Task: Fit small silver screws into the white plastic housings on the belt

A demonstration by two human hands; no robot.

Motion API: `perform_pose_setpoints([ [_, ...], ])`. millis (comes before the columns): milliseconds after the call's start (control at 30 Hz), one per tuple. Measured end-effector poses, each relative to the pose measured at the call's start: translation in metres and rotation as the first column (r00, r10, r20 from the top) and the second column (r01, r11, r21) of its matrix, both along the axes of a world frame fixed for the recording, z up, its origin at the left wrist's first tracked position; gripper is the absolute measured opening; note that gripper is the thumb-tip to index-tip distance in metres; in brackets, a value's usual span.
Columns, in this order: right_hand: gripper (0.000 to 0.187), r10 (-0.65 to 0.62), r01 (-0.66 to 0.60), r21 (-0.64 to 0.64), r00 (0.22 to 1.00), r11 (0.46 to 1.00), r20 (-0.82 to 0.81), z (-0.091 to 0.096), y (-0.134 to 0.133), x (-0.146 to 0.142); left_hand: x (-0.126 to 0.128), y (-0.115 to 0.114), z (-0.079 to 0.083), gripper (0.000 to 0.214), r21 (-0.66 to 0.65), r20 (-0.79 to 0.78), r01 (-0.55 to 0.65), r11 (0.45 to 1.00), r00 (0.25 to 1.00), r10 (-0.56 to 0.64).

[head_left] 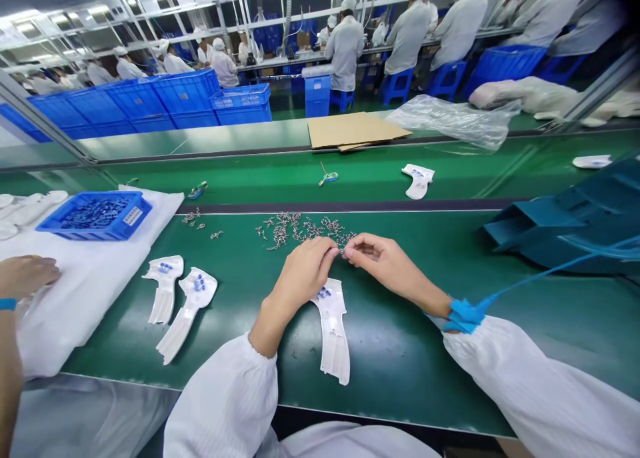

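Note:
My left hand (311, 265) and my right hand (375, 257) meet fingertip to fingertip over the green workbench. Both are pinched closed; whatever sits between the fingers is too small to name. Just beyond them spreads a loose pile of small metal parts (283, 230). Below my left hand lies a white plastic shell half (334, 341) with blue pieces in its wide end, partly covered by that hand. Two similar shell halves, a nearer one (187, 311) and a farther one (167, 288), rest to the left. A blue wrist strap (465, 316) with a cord circles my right wrist.
At left, a blue tray (90, 216) of small blue parts stands on white sheeting (107, 278), near a co-worker's hand (27, 276). The green conveyor belt (240, 181) carries small wired assemblies and another shell (418, 181). A teal bin (565, 225) stands at right. Cardboard (353, 130) lies behind.

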State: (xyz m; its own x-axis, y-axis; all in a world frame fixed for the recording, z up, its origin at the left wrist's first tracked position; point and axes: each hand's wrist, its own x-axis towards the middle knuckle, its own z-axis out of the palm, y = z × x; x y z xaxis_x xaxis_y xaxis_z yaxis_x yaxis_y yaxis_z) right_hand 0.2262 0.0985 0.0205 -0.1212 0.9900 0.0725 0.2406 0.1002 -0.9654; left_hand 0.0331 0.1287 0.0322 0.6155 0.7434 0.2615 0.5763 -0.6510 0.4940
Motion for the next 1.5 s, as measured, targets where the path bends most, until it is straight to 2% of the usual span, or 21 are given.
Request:
perform_pose_setpoints([
  [133,0.029,-0.048,0.048,0.026,0.999,0.998,-0.009,-0.004,0.000,-0.002,0.001,0.000,0.000,0.022,-0.007,0.024,-0.005,1.000,1.000,0.005],
  [233,0.024,-0.023,0.018,0.062,0.997,0.998,0.078,-0.003,-0.001,-0.002,0.002,-0.001,0.001,0.024,-0.010,0.033,0.012,1.000,0.999,-0.011],
  [367,0.023,0.004,-0.009,0.079,0.998,0.997,0.056,-0.003,-0.002,-0.001,0.002,-0.001,0.001,0.027,-0.019,0.041,0.024,1.000,0.999,-0.024],
  [667,0.017,-0.061,0.037,0.202,0.991,0.979,0.118,-0.001,-0.004,0.002,0.004,-0.003,0.004,0.029,-0.072,0.066,0.026,0.997,0.998,-0.021],
  [900,0.018,-0.067,0.050,0.148,0.991,0.988,0.116,0.003,-0.005,0.002,0.005,-0.004,0.003,0.024,-0.008,0.048,0.004,1.000,0.999,-0.003],
  [1200,0.021,-0.035,0.026,0.075,0.992,0.997,0.122,0.004,-0.003,0.005,0.003,-0.002,0.000,0.019,0.052,0.004,0.043,0.998,0.999,-0.043],
  [1300,0.021,-0.092,0.035,0.193,0.950,0.981,0.298,0.007,-0.007,0.004,0.003,-0.002,-0.001,0.016,0.059,-0.013,0.035,0.998,0.999,-0.035],
  [1400,0.017,-0.156,-0.049,0.381,0.858,0.923,0.489,0.010,-0.010,0.002,0.003,-0.002,-0.002,0.015,0.062,-0.024,0.013,0.998,1.000,-0.012],
  [1500,0.015,-0.162,-0.117,0.431,0.814,0.895,0.558,0.010,-0.011,0.002,0.004,-0.003,-0.001,0.013,0.054,-0.021,-0.004,0.999,1.000,0.005],
])
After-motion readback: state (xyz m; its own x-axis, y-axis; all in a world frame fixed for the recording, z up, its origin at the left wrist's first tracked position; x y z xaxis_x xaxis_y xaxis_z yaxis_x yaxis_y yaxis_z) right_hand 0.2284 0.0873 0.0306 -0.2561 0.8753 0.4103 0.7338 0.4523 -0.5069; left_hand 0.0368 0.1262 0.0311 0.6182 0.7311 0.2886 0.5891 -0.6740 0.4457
